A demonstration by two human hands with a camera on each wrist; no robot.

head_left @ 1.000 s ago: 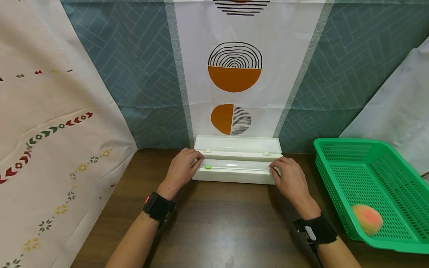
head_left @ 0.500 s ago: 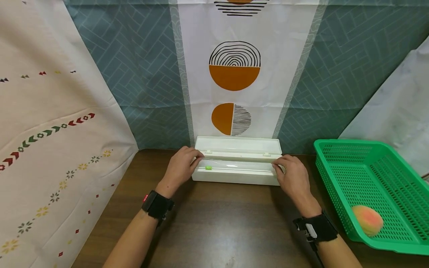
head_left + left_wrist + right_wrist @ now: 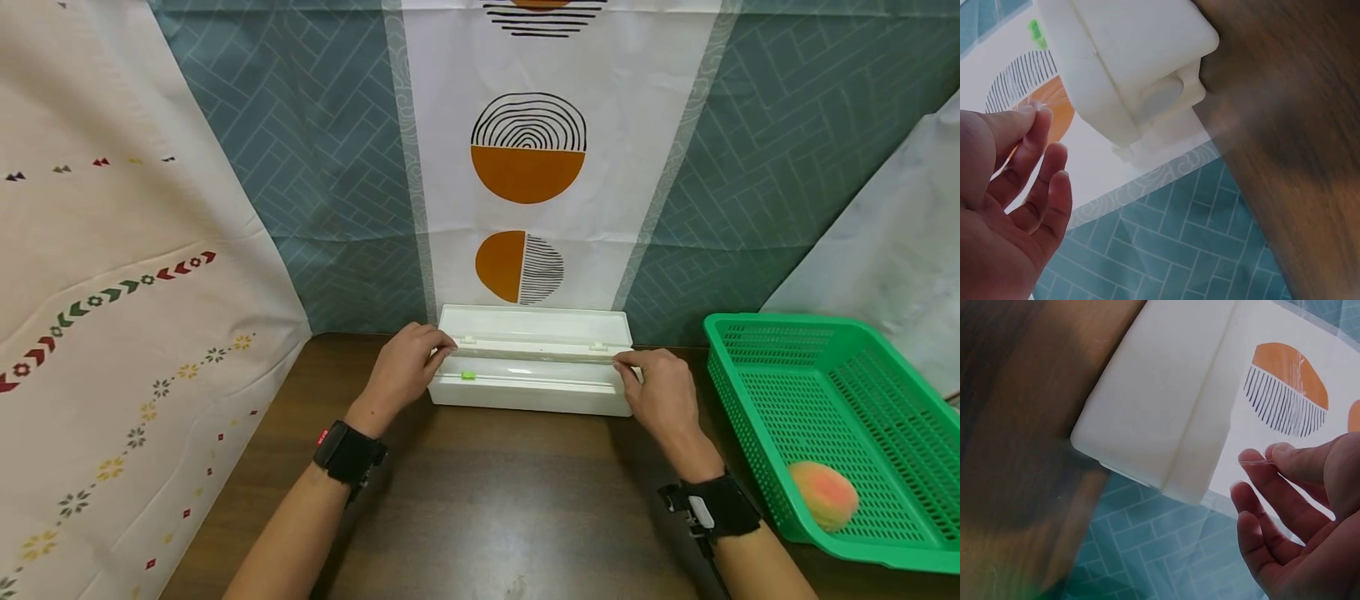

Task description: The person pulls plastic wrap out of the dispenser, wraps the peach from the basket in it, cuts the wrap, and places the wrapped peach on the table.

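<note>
A white cling film dispenser [image 3: 532, 399] lies lengthwise on the table, its lid [image 3: 534, 322] raised at the back. A small green slide cutter [image 3: 468, 375] sits near the left end of its rail. Between thumb and index finger, my left hand [image 3: 401, 371] pinches a corner of clear cling film [image 3: 1041, 106] above the dispenser's left end. The film's other corner is pinched by my right hand [image 3: 662, 396] above the right end; a thin edge of it shows at the fingertips in the right wrist view. Being transparent, the film is hard to see between the hands.
A green plastic basket [image 3: 738, 442] stands at the right with a peach [image 3: 823, 496] inside. Patterned cloth [image 3: 337, 208] hangs behind the dispenser, and a white cloth [image 3: 150, 350] borders the left side. The brown table [image 3: 510, 500] extends toward me.
My right hand has shifted right and slightly away from me, and my left hand slightly away too. The film's edge has moved back over the dispenser with them.
</note>
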